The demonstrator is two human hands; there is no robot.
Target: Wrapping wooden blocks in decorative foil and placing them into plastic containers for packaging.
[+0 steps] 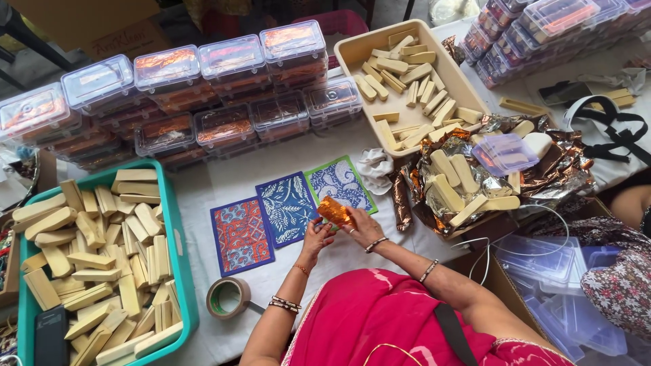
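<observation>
Pink fabric (380,318) fills the bottom of the view, and just past it both hands are pinched onto an orange foil-wrapped bar (336,212), left hand (316,238) on its near end, right hand (364,229) on the other side. They hold it above the white worktop (285,159), right over three patterned cards (288,207). Tape roll (228,297) sits near the left elbow, teal tray (178,257) of pale bars further left, foil pile (475,176) to the right.

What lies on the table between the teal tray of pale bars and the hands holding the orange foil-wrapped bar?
In the head view, a red patterned card and a blue patterned card lie between the teal tray and the hands.
</observation>
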